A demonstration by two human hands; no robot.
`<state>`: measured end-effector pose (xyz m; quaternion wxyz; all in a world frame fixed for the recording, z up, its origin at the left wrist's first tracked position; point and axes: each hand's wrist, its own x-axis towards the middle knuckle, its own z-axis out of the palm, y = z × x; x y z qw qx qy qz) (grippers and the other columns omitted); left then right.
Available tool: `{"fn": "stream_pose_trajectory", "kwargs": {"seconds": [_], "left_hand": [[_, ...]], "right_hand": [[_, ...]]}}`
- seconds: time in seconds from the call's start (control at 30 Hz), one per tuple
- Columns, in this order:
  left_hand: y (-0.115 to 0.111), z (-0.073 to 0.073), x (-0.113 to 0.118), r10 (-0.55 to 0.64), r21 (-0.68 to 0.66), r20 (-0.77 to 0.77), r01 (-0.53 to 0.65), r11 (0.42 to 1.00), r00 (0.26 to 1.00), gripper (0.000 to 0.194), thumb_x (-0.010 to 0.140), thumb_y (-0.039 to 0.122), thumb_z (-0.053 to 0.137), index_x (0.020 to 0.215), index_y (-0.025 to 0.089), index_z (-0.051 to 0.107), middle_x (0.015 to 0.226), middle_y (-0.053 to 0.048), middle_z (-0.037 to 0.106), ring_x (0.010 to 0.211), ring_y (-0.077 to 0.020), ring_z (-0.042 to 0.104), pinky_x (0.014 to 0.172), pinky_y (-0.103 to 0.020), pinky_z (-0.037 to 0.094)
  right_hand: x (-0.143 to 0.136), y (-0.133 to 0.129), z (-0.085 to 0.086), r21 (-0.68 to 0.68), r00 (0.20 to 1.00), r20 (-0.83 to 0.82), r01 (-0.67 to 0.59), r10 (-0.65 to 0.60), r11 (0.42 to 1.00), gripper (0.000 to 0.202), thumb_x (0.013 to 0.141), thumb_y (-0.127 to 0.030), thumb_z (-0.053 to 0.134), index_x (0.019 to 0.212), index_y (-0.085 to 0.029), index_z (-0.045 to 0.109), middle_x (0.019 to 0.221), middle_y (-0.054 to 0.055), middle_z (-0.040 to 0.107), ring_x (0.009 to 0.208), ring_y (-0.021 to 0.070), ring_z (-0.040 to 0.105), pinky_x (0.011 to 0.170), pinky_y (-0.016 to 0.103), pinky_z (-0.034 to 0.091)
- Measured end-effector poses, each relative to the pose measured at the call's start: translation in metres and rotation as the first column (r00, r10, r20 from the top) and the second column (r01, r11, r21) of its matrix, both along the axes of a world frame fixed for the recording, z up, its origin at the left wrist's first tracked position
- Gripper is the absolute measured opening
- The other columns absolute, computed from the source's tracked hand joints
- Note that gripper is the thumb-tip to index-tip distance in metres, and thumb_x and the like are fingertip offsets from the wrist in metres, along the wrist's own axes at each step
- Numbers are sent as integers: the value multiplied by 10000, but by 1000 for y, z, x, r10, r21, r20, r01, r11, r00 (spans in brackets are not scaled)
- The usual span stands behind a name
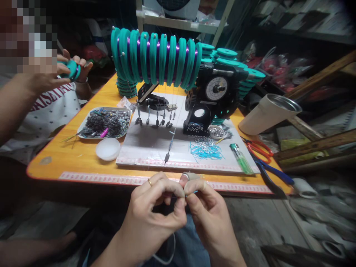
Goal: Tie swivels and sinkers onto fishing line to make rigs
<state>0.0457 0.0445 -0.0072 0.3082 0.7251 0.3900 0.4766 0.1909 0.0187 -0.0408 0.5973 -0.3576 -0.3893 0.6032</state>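
In front of the table edge, my left hand (158, 207) and my right hand (210, 211) meet fingertip to fingertip, both pinched. A bit of a thin blue piece (196, 191) shows at my right fingers; whatever my left fingers hold is hidden. A ring is on one left finger, and a beige wrap covers a finger near the right hand's top. Beyond them, on a white board (139, 152), lie thin blue sticks (207, 150) with small silver beads. A weighted fishing rig (169, 148) hangs on line below a row of teal spools (155, 59) wound with purple line.
Left on the table stand a tray of dark metal weights (107, 124) and a white bowl (108, 149). A green lighter (241, 159), orange-handled scissors (261, 152) and blue-handled pliers (275, 173) lie right, near a beige cylinder (267, 113). Another person's hands (75, 68) hold a teal spool.
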Motion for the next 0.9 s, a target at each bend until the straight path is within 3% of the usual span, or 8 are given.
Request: {"fn": "stream_pose_trajectory", "kwargs": {"seconds": [0.17, 0.33, 0.43, 0.53, 0.7, 0.9], "left_hand": [[0, -4, -1, -29, 12, 68, 28, 1000, 997, 176, 833, 17, 632, 876, 183, 671, 738, 5, 595, 613, -86, 565, 531, -168, 481], [7, -19, 1, -79, 155, 144, 57, 986, 986, 248, 827, 19, 714, 995, 197, 752, 802, -9, 630, 698, -106, 641, 603, -202, 523], [15, -25, 4, -30, 240, 94, 6, 971, 995, 256, 821, 57, 744, 976, 259, 763, 747, 15, 645, 917, -188, 692, 897, -359, 518], [21, -26, 5, 17, 295, -29, -7, 955, 999, 286, 836, 77, 736, 998, 313, 739, 715, 45, 685, 1144, -237, 655, 1151, -510, 250], [27, -21, 3, -15, 230, -174, 55, 972, 985, 387, 849, 124, 719, 1190, 245, 585, 779, 29, 715, 1247, -250, 590, 1179, -547, 139], [32, -14, 1, -10, 265, -226, 71, 962, 974, 227, 871, 29, 611, 901, 250, 568, 780, 40, 702, 1043, -203, 591, 1104, -524, 204]], "right_hand": [[3, 2, 0, -2, 999, 31, 36, -36, 999, 36, 905, -292, 718, 892, -259, 725, 956, 41, 687, 1048, 220, 630, 913, 332, 505], [12, 3, -1, -13, 994, 96, 52, -51, 999, 87, 923, -300, 699, 856, -246, 715, 971, 39, 693, 1062, 198, 623, 903, 282, 485], [15, 3, 2, -2, 986, 147, 77, -76, 997, 95, 921, -302, 700, 848, -243, 709, 937, 32, 697, 1021, 199, 646, 866, 279, 506], [15, 3, 10, 65, 939, 289, 174, -185, 983, 90, 919, -286, 699, 840, -248, 717, 882, 18, 701, 947, 176, 667, 824, 246, 526], [17, 3, 16, 175, 852, 398, 294, -340, 940, 82, 919, -273, 694, 844, -252, 721, 846, 20, 720, 876, 167, 689, 773, 232, 557], [21, 7, 11, 231, 817, 418, 326, -396, 917, 70, 917, -239, 693, 861, -262, 726, 924, 8, 729, 984, 135, 690, 863, 183, 546]]}}
